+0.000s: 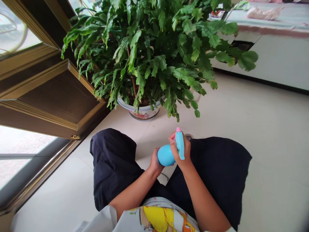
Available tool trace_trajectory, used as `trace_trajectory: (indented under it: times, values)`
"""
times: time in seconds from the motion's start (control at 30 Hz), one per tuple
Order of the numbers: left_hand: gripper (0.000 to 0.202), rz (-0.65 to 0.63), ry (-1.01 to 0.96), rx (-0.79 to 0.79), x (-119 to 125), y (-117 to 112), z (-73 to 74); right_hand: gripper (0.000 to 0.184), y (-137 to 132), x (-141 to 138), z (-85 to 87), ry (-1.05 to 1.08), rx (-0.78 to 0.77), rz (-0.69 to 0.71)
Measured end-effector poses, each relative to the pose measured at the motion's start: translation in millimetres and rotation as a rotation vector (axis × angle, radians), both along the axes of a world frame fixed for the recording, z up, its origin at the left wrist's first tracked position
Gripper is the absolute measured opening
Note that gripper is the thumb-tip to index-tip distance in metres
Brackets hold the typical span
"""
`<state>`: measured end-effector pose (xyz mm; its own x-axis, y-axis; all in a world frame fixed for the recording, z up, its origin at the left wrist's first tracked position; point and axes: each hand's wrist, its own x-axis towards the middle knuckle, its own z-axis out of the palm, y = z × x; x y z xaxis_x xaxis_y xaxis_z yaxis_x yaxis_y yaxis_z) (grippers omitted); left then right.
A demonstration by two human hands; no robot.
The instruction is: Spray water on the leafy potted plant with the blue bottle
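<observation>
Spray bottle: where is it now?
Head view, lower centre: spray bottle held between left hand and right hand over the lap, just short of the flowerpot.

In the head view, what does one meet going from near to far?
White printed shirt → light blue plastic spray bottle, held by left hand and right hand → white painted ceramic pot → white cabinet.

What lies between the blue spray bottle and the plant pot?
Only bare floor tiles; the head view shows nothing between spray bottle and plant pot.
</observation>
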<state>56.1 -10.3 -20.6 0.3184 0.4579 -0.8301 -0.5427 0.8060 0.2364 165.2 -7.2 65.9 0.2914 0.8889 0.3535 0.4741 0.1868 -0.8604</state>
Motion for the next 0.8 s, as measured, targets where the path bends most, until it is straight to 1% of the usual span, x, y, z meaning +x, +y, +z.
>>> trace_trajectory:
  times: [0.13,0.3,0.53,0.73,0.8]
  values:
    - [0.036,-0.02,-0.003,-0.028,1,0,0.9,0.005,3,1,1.8,-0.008,0.008,0.019]
    - [0.035,-0.02,-0.008,-0.025,2,0,3.7,0.005,2,1,0.0,-0.036,-0.01,-0.02]
    - [0.039,-0.091,0.025,-0.033,4,0,10.1,0.006,5,2,1.8,-0.032,-0.009,0.003]
    - [0.038,-0.046,0.011,-0.026,4,0,10.9,0.005,2,3,0.8,-0.067,-0.009,-0.043]
    - [0.039,-0.048,0.01,-0.023,4,1,10.0,0.007,2,4,0.4,-0.056,-0.001,-0.037]
